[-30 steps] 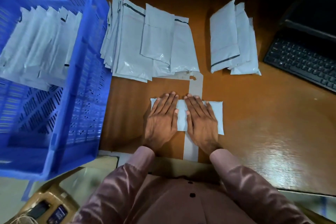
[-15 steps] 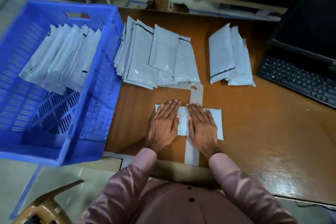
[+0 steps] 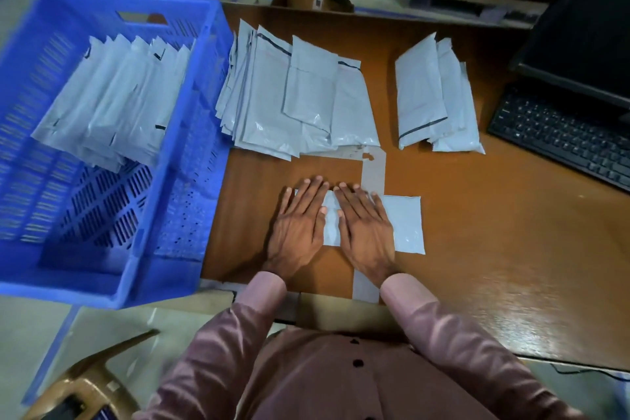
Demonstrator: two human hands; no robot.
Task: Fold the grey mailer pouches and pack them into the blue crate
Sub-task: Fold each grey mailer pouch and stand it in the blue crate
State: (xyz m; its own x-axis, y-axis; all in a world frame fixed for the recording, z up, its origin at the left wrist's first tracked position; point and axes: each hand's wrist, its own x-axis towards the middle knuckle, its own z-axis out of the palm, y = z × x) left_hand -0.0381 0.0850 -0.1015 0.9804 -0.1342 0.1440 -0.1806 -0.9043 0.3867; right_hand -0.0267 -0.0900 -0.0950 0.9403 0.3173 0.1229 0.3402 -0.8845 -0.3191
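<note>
Nearest the person, both hands lie flat on a folded grey mailer pouch (image 3: 404,225) at the front of the table (image 3: 494,249). The left hand (image 3: 298,225) and right hand (image 3: 366,232) sit side by side, fingers straight and pressing down, neither grip closed on anything. The pouch's long axis runs left to right across the body, its right end bare beyond the right hand.

The blue crate (image 3: 163,181) stands just off the table's left edge, so the pouch must travel leftward; the left hand is nearer to it. Folded pouches (image 3: 109,102) already lean in a row inside.

Farther back lie a fanned stack of unfolded pouches (image 3: 289,95) and a smaller pile (image 3: 433,92) to its right.
</note>
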